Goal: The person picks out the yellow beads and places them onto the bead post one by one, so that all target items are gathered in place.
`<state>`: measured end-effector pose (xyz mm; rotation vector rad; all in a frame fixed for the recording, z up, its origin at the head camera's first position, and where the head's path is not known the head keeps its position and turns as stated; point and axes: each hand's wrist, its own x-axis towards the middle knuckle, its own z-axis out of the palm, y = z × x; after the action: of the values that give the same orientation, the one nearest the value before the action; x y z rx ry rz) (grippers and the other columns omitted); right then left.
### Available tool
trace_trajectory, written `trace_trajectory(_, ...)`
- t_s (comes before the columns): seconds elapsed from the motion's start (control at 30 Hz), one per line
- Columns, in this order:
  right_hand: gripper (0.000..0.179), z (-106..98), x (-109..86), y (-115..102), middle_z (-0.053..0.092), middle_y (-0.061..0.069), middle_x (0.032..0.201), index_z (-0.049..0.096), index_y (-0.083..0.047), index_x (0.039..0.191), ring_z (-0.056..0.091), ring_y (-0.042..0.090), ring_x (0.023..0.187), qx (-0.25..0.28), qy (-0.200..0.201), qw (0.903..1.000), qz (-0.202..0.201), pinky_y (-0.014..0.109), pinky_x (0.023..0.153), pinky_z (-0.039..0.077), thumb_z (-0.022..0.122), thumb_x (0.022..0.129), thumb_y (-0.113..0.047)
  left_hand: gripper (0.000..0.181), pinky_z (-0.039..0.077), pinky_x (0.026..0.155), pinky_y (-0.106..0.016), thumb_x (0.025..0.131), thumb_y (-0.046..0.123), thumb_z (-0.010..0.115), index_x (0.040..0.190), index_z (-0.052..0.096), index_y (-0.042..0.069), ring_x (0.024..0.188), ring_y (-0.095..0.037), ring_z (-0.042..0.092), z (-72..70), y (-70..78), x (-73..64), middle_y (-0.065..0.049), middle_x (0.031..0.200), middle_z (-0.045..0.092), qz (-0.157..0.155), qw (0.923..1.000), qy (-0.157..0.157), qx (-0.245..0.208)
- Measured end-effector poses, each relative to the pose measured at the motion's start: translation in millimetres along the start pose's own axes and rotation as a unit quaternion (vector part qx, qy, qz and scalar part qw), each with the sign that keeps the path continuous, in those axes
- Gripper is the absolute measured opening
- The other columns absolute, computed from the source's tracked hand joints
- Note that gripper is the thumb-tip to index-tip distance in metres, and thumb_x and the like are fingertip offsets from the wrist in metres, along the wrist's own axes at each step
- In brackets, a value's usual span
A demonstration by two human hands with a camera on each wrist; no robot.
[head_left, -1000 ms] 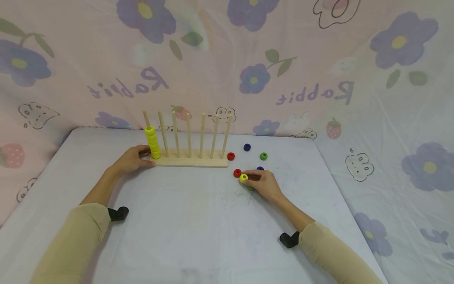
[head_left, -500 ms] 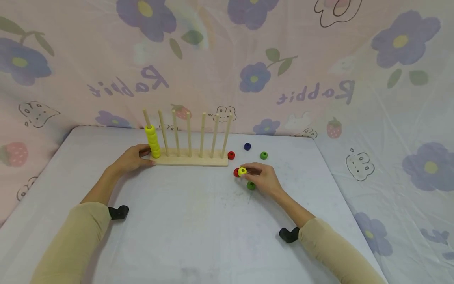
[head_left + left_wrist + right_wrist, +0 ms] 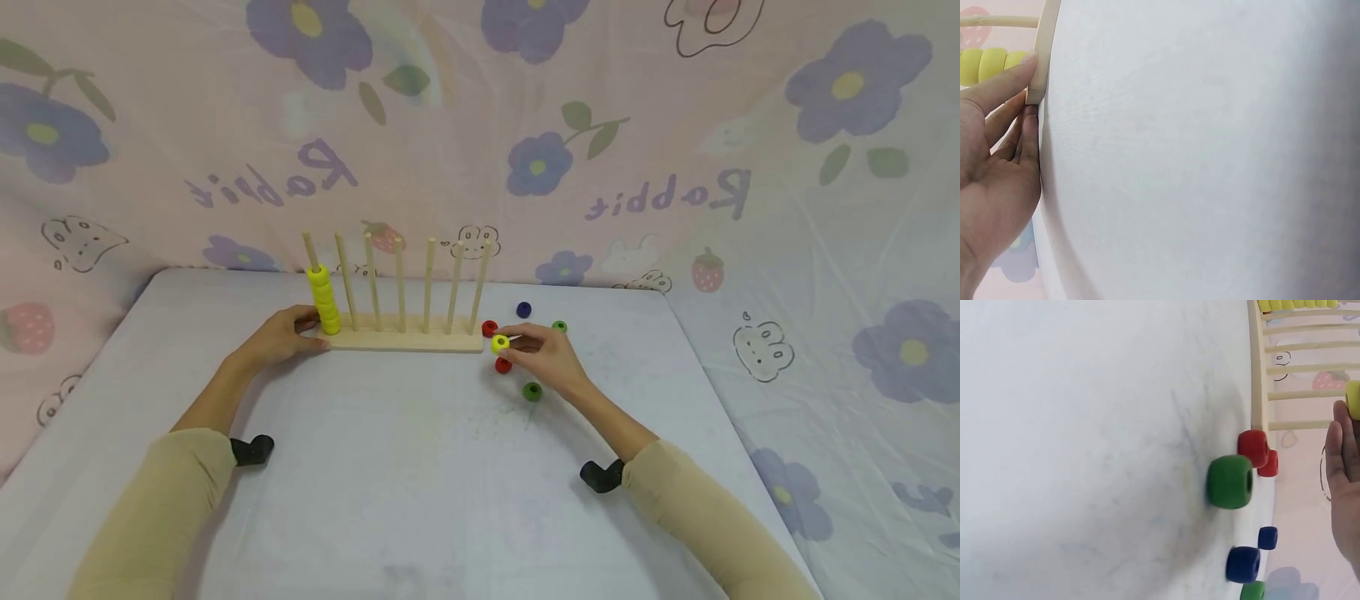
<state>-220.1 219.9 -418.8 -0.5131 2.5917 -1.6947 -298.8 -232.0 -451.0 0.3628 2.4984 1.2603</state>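
Observation:
A wooden peg rack (image 3: 405,342) with several upright rods stands on the table; yellow beads (image 3: 324,302) are stacked on its leftmost rod. My left hand (image 3: 279,337) holds the rack's left end, its thumb on the base in the left wrist view. Between thumb and fingers, my right hand (image 3: 551,360) pinches a yellow bead (image 3: 500,344), raised off the table just right of the rack. Close by lie two red beads (image 3: 503,365) and a green bead (image 3: 532,392). In the right wrist view, the pinched bead is cut by the frame edge.
Behind the right hand lie a blue bead (image 3: 523,310) and a second green bead (image 3: 559,327). The right wrist view shows another blue bead (image 3: 1243,564), hidden in the head view. A patterned cloth (image 3: 450,125) hangs behind the white-covered table (image 3: 390,483).
My right hand has lifted the yellow bead and carried it away from me and slightly left, uncovering the near green bead. The left hand and the rack stay put.

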Motion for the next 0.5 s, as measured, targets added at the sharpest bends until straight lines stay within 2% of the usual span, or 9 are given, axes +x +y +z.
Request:
trace_trajectory(0.13,0.03,0,6.9,-10,0.073,0.008,0.107,0.073,-0.008,0.115,0.072,0.02,0.092,0.003,-0.008,1.0,0.003,0.029,0.08,0.06,0.079,0.086,-0.014,0.081,0.027,0.117,-0.054,0.089,0.015,0.076,0.148,0.029,-0.013,0.14,-0.047,0.033,-0.1,-0.5,0.5,-0.033,0.152,0.032,0.004,1.0,0.0,-0.003)
trace_trajectory(0.5,0.03,3,25.7,-32,0.073,0.006,0.107,0.075,-0.011,0.113,0.071,0.02,0.091,-0.006,-0.022,0.9994,-0.026,0.029,0.081,0.06,0.081,0.085,-0.016,0.08,0.027,0.118,-0.053,0.088,0.015,0.076,0.148,0.031,-0.012,0.141,-0.045,0.033,0.0,-0.2,-0.5,-0.031,0.152,0.034,-0.002,1.0,0.003,-0.003)
